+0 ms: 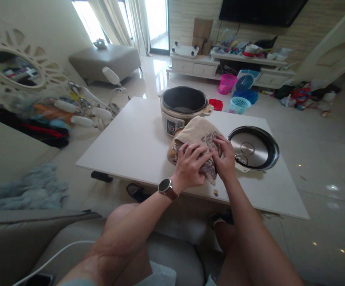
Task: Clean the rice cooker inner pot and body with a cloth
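A beige cloth with a dark pattern [199, 129] is draped over a rounded yellowish-brown object [171, 154], mostly hidden beneath it. My left hand [192, 165], with a watch on the wrist, grips the cloth from the near side. At the cloth's right side, the curled fingers of my right hand [224, 157] hold it too. Just behind stands a cooker [172, 115] with its dark round opening facing up and a control panel in front. To the right of my right hand, a round lid [247, 147] lies with its metal inner side up.
The white table [125, 139] bears these things; its near edge runs above my knees. Several white lamp-like heads [101, 113] stand by its left edge. Beyond it are a red container [216, 105], a light-blue basket [239, 104] and a pink basket [227, 84].
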Tool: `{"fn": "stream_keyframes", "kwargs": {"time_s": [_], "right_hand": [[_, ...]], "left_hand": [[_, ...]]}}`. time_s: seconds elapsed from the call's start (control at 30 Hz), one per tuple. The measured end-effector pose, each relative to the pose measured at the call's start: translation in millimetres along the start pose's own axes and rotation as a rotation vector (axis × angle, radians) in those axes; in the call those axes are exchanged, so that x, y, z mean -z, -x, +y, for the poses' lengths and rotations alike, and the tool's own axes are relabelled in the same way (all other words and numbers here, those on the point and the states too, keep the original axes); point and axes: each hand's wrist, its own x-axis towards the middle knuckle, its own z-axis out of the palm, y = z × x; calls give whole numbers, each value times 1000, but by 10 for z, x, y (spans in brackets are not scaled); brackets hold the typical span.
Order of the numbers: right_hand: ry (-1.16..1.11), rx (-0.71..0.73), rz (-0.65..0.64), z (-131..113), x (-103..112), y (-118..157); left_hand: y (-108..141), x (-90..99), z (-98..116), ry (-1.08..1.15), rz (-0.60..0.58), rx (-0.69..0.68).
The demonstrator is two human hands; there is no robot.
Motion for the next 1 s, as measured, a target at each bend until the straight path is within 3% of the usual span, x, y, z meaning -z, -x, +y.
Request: {"fn": "stream_keyframes", "kwargs": {"time_s": [0.13, 0.3, 0.4, 0.5, 0.63, 0.73, 0.8, 1.0], "right_hand": [[-46, 2, -75, 100, 41, -15], [-2, -27, -43, 190, 145, -24], [28, -86, -9, 268, 194, -44], [-45, -232, -18, 347, 248, -69], [-97, -441, -80, 360, 322, -72], [-53, -479, -170, 297, 330, -45], [-18, -424, -195, 244, 304, -22], [63, -68, -305, 126, 185, -1]], "left_hand": [[-8, 173, -181, 136, 125, 7], [-78, 198, -592, 158, 367, 428], [-95, 39, -860, 260, 331, 647], [-101, -112, -1021, 394, 245, 747], [-142, -137, -992, 470, 197, 764], [-186, -63, -870, 453, 154, 737], [-204, -19, -794, 425, 126, 722], [-201, -1, -724, 368, 163, 766]]}}
